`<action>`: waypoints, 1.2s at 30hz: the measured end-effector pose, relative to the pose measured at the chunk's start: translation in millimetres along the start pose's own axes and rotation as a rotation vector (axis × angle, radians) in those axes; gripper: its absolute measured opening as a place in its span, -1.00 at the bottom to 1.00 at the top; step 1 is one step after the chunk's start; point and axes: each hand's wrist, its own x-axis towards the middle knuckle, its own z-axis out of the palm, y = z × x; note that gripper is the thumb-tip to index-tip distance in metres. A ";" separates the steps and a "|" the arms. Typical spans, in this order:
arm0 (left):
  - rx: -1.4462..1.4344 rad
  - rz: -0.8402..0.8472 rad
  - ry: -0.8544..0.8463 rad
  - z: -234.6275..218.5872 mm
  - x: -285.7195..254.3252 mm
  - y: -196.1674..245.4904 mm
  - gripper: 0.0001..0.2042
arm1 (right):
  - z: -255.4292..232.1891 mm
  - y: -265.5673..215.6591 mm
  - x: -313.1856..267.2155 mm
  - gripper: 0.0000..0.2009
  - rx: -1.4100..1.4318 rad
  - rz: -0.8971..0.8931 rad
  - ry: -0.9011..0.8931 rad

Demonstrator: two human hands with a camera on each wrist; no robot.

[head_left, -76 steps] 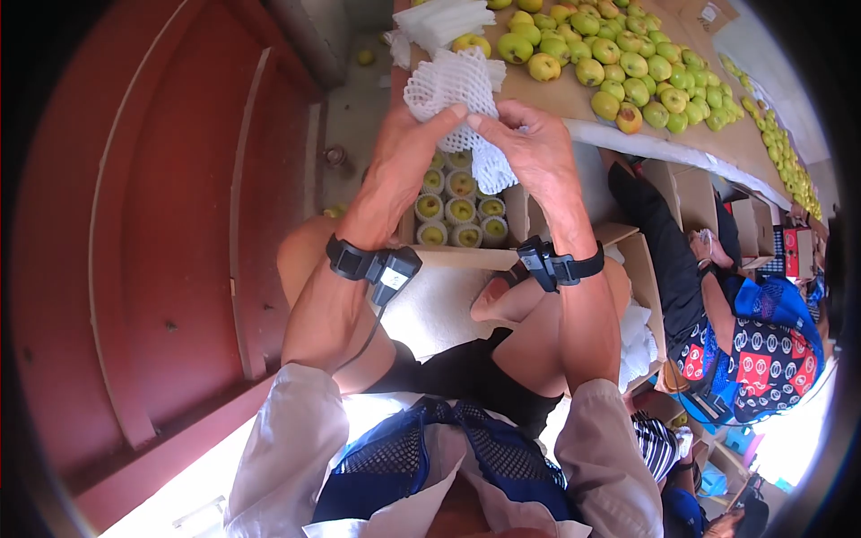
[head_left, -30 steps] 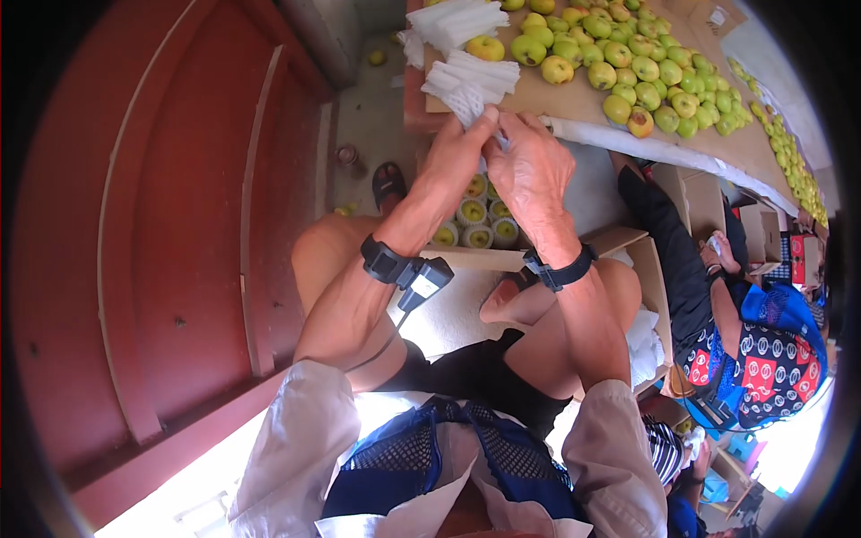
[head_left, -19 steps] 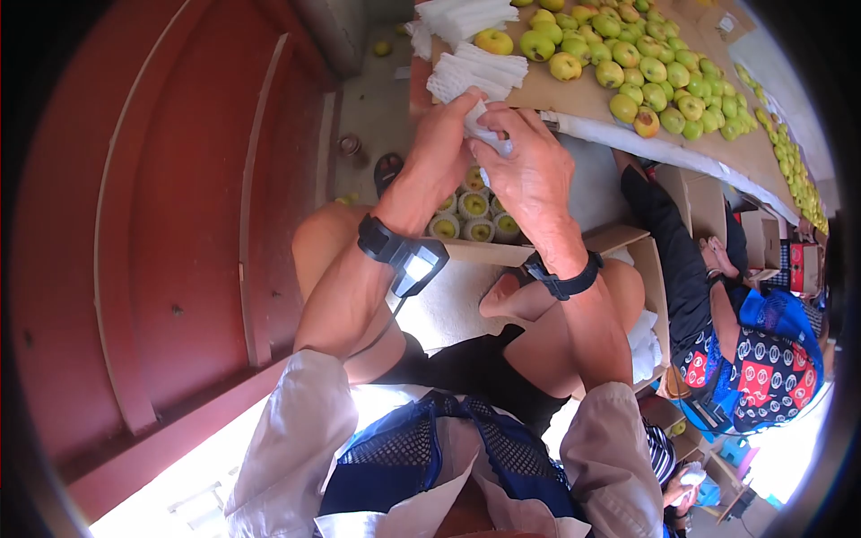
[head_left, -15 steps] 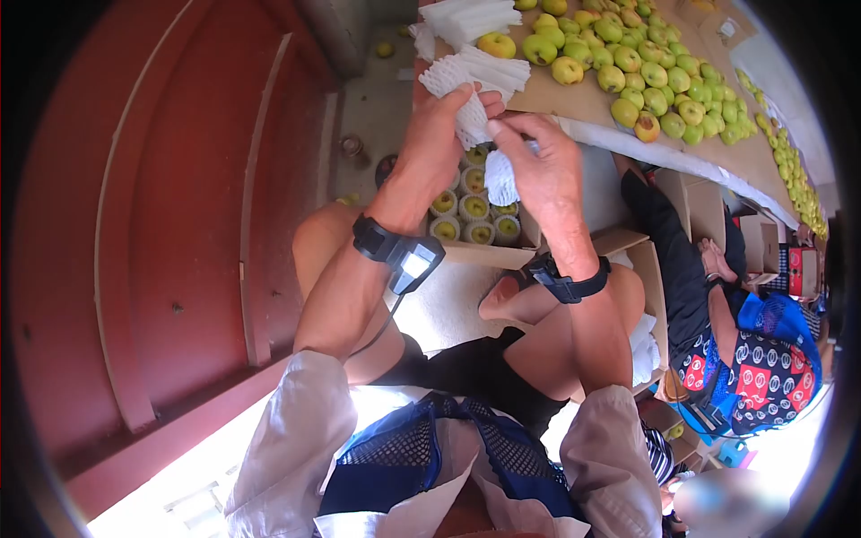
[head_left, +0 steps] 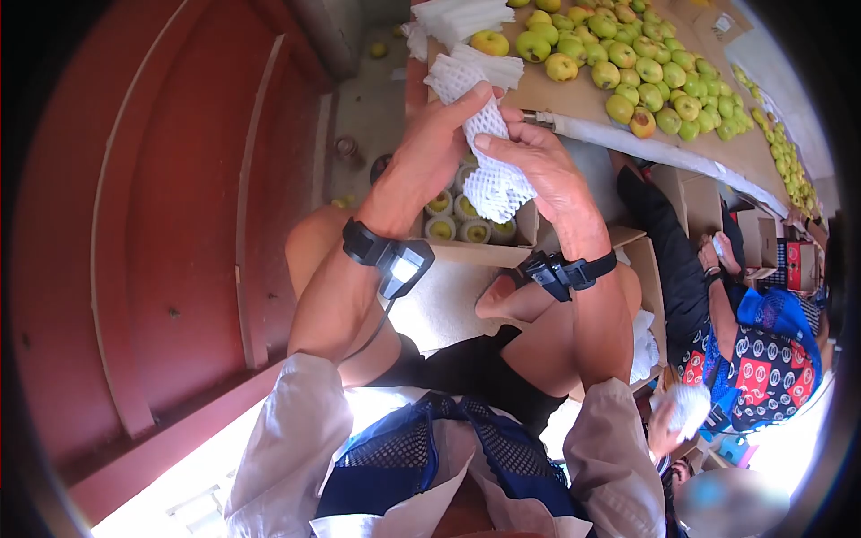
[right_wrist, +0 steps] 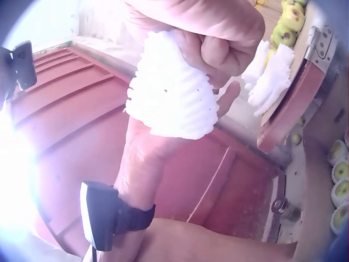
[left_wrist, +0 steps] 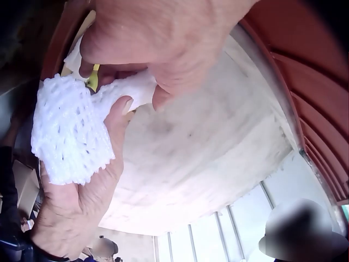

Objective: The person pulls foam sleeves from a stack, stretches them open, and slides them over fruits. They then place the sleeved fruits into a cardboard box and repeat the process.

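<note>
A white foam net sleeve stretches between both hands, above an open carton in the head view. My left hand pinches its upper part, the thumb lying across the mesh. The right hand grips it lower down, thumb on the near side, and the wider end flares below that thumb. In the left wrist view the flared mesh covers part of the right hand, while the left hand fills the top. The right wrist view shows the mesh hiding part of the left hand behind it.
Flattened foam nets and many yellow-green apples lie on the cardboard-covered table. Under the hands stands a carton of net-wrapped apples. A red metal door is at left; another person sits at right.
The foam net was bunched narrow between the hands a second ago; now it lies spread lengthwise. The right hand has turned, its thumb now showing on the mesh.
</note>
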 end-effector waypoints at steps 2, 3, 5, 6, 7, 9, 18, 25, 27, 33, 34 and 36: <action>-0.050 -0.033 -0.015 -10.2 11.3 -6.9 -0.55 | -2.4 -1.1 0.3 -0.68 0.011 0.003 -0.037; -0.070 -0.056 -0.019 -10.6 12.6 -5.7 -0.54 | -3.4 -2.3 0.6 -0.68 0.020 0.016 -0.063; -0.106 -0.108 -0.022 -12.2 12.8 -1.8 -0.53 | -4.4 -3.7 -0.3 -0.66 0.037 0.042 -0.112; -0.123 -0.141 -0.025 -10.3 11.6 2.4 -0.53 | -5.2 -3.4 -0.2 -0.65 0.058 0.049 -0.145; -0.103 -0.147 -0.037 -8.7 10.7 5.2 -0.53 | -6.8 -4.0 0.1 -0.65 0.075 0.052 -0.170; -0.075 -0.161 -0.073 -3.7 7.2 6.9 -0.53 | -12.0 -2.5 0.0 -0.64 0.089 0.059 -0.204; -0.009 -0.059 -0.126 1.0 2.5 8.1 -0.70 | -17.3 3.2 -5.1 -0.66 -0.039 0.032 -0.248; 0.013 0.020 -0.089 11.0 -5.5 14.0 -0.81 | -26.3 11.3 -1.0 -0.56 -0.046 0.082 -0.330; -0.119 0.060 -0.069 -1.6 1.3 16.8 -0.83 | -25.5 9.2 -1.9 -0.56 -0.018 0.056 -0.333; 0.074 0.063 0.078 -11.6 -1.9 35.5 -0.80 | -40.7 4.3 7.5 -0.67 0.181 -0.073 -0.057; 0.216 0.046 0.101 -8.3 -4.0 33.8 -0.77 | -42.0 4.1 10.8 -0.67 0.199 -0.090 -0.006; 0.411 0.002 0.119 -0.5 -10.3 32.1 -0.72 | -42.4 2.5 13.9 -0.66 0.217 -0.128 0.063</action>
